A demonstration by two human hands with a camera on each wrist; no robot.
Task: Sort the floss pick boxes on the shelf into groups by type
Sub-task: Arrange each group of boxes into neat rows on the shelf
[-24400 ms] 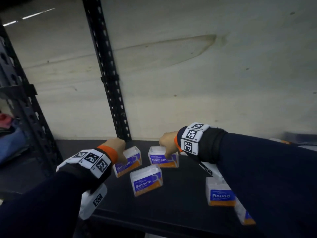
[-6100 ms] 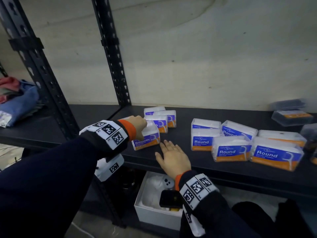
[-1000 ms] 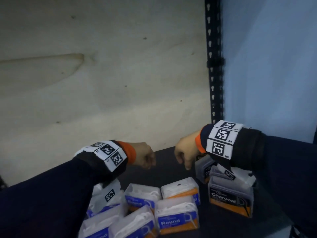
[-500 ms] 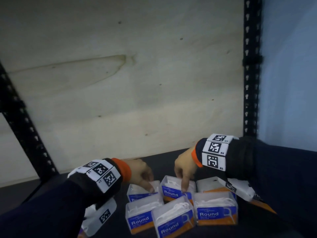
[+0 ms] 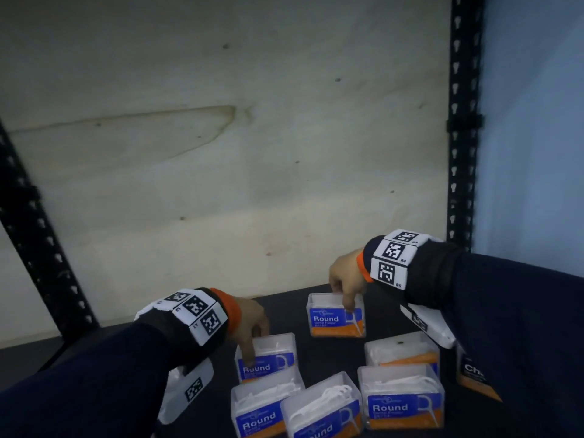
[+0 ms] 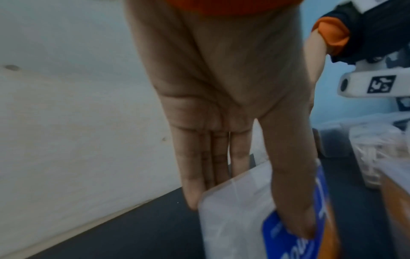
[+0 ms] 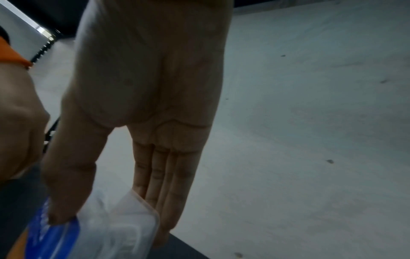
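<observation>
Several clear "Round" floss pick boxes with blue and orange labels stand in a cluster on the black shelf point(image 5: 286, 306). My left hand point(image 5: 254, 338) pinches the rear-left Round box point(image 5: 271, 354), thumb on its blue label and fingers behind it; the left wrist view shows this box point(image 6: 233, 210) in the same hold. My right hand point(image 5: 343, 297) pinches another Round box point(image 5: 336, 317), which sits apart, farther back; in the right wrist view the thumb is on this box's point(image 7: 115, 229) label. Whether either box is off the shelf, I cannot tell.
Other Round boxes point(image 5: 404, 401) fill the front of the shelf. A dark "Charcoal" box point(image 5: 472, 374) stands at the right, partly hidden by my right sleeve. A plywood back wall point(image 5: 221, 184) closes the shelf. Black uprights rise at left point(image 5: 41, 245) and right point(image 5: 464, 121).
Both hands have gone from touching the rear Round boxes to pinching them. The right hand's box now sits farther back and right, apart from the cluster.
</observation>
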